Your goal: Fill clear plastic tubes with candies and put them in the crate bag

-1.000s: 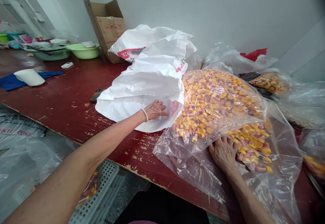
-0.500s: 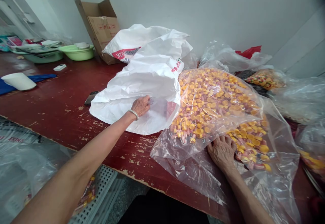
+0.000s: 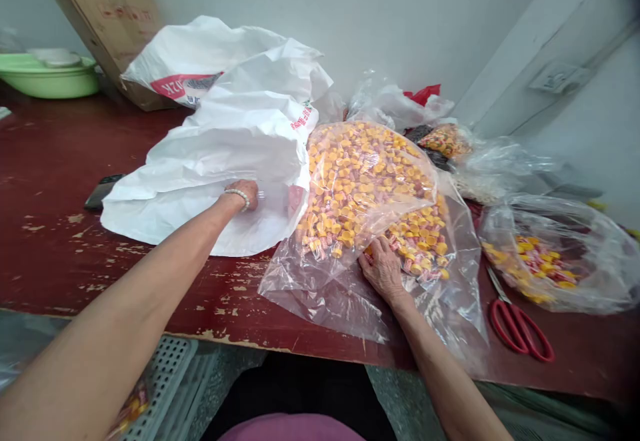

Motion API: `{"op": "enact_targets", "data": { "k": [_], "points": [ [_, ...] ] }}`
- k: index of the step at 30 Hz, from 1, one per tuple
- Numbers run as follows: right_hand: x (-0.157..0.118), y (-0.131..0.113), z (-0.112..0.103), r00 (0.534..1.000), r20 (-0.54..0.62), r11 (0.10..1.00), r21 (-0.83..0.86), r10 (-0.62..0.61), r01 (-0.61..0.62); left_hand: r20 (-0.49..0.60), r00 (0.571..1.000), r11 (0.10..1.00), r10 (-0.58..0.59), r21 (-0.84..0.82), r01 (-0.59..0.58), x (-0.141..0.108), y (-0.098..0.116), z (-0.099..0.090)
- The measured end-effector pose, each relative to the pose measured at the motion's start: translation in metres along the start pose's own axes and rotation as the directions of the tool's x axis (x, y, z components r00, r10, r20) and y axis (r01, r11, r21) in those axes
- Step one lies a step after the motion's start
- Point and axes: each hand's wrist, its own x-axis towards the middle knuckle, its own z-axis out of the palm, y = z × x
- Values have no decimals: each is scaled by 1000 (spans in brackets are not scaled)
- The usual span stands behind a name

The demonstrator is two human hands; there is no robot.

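My left hand (image 3: pixel 246 194), with a beaded bracelet at the wrist, reaches into the mouth of a white woven sack (image 3: pixel 215 137). Its fingers are curled closed, and a bit of clear material shows beside them. What they hold is hidden. To the right lies a big clear plastic bag (image 3: pixel 320 294) full of small pieces with yellow cup-shaped tops and pink-red wrapped bodies (image 3: pixel 370 181). My right hand (image 3: pixel 384 269) is at this bag's opening, its bent fingers closed among the lower pieces. The fingertips are partly covered, so what is in them I cannot make out.
Red-handled scissors (image 3: pixel 517 324) lie at the right, near another clear bag (image 3: pixel 600 274) of similar pieces. Several bags (image 3: pixel 380 104) line the wall. At the left are a cardboard box (image 3: pixel 113 27), a green basin (image 3: pixel 47 84) and a dark flat object (image 3: pixel 100 194). The worn red table's (image 3: pixel 55 254) front edge is near me.
The view has swung right, bringing the scissors and the wall socket into sight. My left hand has turned a little within the sack mouth. My right hand's fingers have drawn closer together among the pieces.
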Motion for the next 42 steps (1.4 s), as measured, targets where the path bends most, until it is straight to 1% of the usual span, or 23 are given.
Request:
{"op": "enact_targets", "data": {
  "k": [3,5,6,7,8,9,10,11,13,15,18,20,22,24,29,32,34,35,36,37,38,40,42],
  "points": [
    [-7,1,-4,1000,-28,981,193,11,-6,-22,1000,995,20,-100,-22,-25,-8,1],
    [-10,4,-4,996,-63,940,337,70,-45,-63,998,932,11,-362,-33,-51,-14,6],
    [-11,7,-4,989,-80,904,421,123,-78,-77,997,829,1,-558,-44,-67,-16,9],
    [-11,9,-4,977,-90,850,512,193,-121,-76,997,665,-3,-745,-54,-84,-16,12],
    [-10,10,-4,958,-82,776,606,276,-172,-63,998,484,8,-873,-59,-102,-16,16],
    [-8,11,-7,930,-59,683,695,363,-223,-39,998,328,40,-943,-50,-120,-14,19],
    [-7,9,-11,896,-25,579,772,443,-265,-11,997,224,73,-974,-27,-138,-10,22],
    [-5,5,-17,865,11,475,832,502,-287,16,996,150,91,-989,3,-156,-4,25],
    [-3,-10,-34,829,59,302,915,556,-267,63,989,83,136,-995,52,-187,11,31],
    [-5,-34,-55,841,88,169,963,534,-208,68,978,105,197,-993,48,-213,29,37],
    [-16,-77,-80,899,175,33,978,400,-205,38,962,276,272,-960,-40,-238,55,46],
    [-25,-99,-87,918,249,-30,967,309,-252,14,950,394,311,-912,-116,-247,67,49],
    [-33,-111,-88,917,311,-81,950,249,-300,7,937,449,349,-879,-161,-253,74,52],
    [-38,-113,-85,914,346,-100,938,213,-332,22,929,465,370,-870,-165,-257,77,53],
    [-44,-106,-85,916,348,-79,938,199,-339,46,929,489,367,-859,-151,-262,79,53],
    [-45,-104,-86,904,370,-181,925,215,-335,53,932,462,359,-877,-128,-263,80,54],
    [-44,-102,-85,886,409,-270,898,217,-348,63,940,429,335,-899,-93,-262,80,56],
    [-44,-100,-85,875,435,-291,883,213,-369,67,946,411,318,-909,-74,-261,80,59],
    [-44,-98,-85,863,462,-283,872,204,-400,68,952,397,298,-916,-58,-259,79,61],
    [-45,-96,-85,855,483,-240,867,189,-436,64,959,389,277,-920,-51,-257,77,65],
    [-46,-93,-85,855,492,-161,868,165,-469,51,965,391,259,-919,-56,-255,76,68],
    [-48,-89,-86,886,456,97,881,90,-463,0,971,428,237,-898,-105,-250,73,73],
    [-50,-86,-87,944,329,391,868,4,-305,-67,966,493,250,-850,-186,-247,71,74]
  ]
}}
